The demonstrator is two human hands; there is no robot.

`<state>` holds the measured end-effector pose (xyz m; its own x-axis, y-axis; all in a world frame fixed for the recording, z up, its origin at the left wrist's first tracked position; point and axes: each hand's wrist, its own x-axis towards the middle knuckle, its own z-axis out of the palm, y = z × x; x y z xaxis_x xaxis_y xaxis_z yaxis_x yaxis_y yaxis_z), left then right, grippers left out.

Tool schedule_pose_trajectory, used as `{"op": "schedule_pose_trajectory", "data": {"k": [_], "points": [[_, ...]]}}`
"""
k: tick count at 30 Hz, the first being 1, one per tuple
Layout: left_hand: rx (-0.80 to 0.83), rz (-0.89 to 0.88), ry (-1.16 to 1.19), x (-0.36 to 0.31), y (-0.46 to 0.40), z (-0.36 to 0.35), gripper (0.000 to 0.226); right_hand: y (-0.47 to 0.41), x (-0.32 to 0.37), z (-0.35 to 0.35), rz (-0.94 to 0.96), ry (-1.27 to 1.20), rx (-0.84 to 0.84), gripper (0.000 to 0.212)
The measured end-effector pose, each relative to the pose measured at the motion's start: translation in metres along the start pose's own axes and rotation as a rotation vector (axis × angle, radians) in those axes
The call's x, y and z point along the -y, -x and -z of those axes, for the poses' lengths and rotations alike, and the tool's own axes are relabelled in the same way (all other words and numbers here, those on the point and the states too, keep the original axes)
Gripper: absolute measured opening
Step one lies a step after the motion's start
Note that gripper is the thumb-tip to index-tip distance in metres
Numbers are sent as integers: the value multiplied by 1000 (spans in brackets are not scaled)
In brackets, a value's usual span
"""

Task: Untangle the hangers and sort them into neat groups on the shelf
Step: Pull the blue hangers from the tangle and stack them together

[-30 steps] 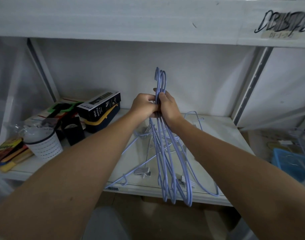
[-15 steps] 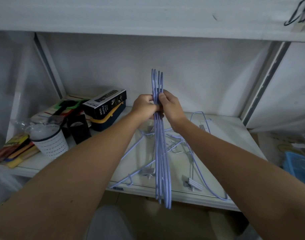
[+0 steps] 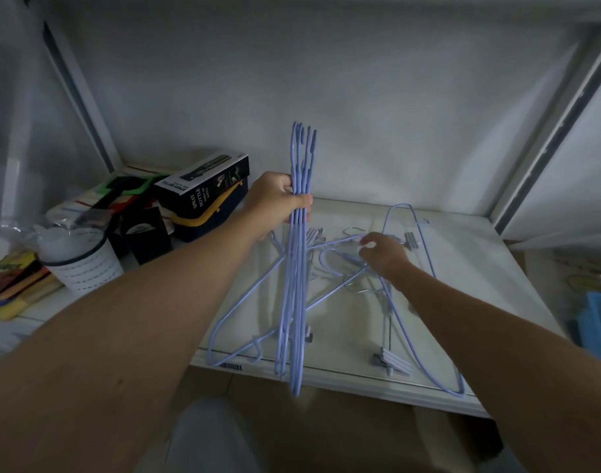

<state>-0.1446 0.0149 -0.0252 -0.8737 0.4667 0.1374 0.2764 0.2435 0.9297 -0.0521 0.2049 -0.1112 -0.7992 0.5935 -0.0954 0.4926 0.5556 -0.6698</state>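
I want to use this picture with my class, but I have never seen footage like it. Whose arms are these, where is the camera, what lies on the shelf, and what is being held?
There is no machine here: a person wears a wide-angle camera on the head, looking forward and down, so both arms reach in from the bottom of the picture. The left hand grips a bundle of blue hangers, held upright above the shelf. The right hand reaches into the tangled hangers lying on the shelf; whether it has gripped one is hard to tell. Some of these carry clips. At the left stand a box marked "spray bottle", a white cup and some colourful packets. A blue basket shows at the right edge.
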Motion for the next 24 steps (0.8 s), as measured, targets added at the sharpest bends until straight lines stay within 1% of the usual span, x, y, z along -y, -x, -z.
{"op": "schedule_pose_trajectory", "data": {"k": [5,7,9,10,12,14,16,18,20,24], "points": [[20,6,-43,14,-8,-14,12,-18,-17,-12,15,206,44,35],[20,2,-59,16,-11,-18,10,-18,-18,-13,59,336,76,39],[17,-1,-57,16,-14,-20,8,-18,-18,-12,94,419,55,46],[15,-3,-56,17,-14,-20,7,-18,-18,-12,100,458,57,46],[13,0,-57,17,-14,-21,8,-20,-21,-14,100,481,56,41],[15,8,-55,16,-11,-21,11,-18,-24,-17,85,466,60,33],[14,13,-65,14,-8,-21,13,-14,-24,-18,98,441,54,30],[5,20,-74,14,-6,-20,12,-9,-20,-16,116,395,9,28],[-10,21,-77,12,-4,-19,11,-5,-15,-6,115,358,-84,28],[-49,-11,-129,2,0,-18,11,5,-4,27,152,365,-280,41]]}}
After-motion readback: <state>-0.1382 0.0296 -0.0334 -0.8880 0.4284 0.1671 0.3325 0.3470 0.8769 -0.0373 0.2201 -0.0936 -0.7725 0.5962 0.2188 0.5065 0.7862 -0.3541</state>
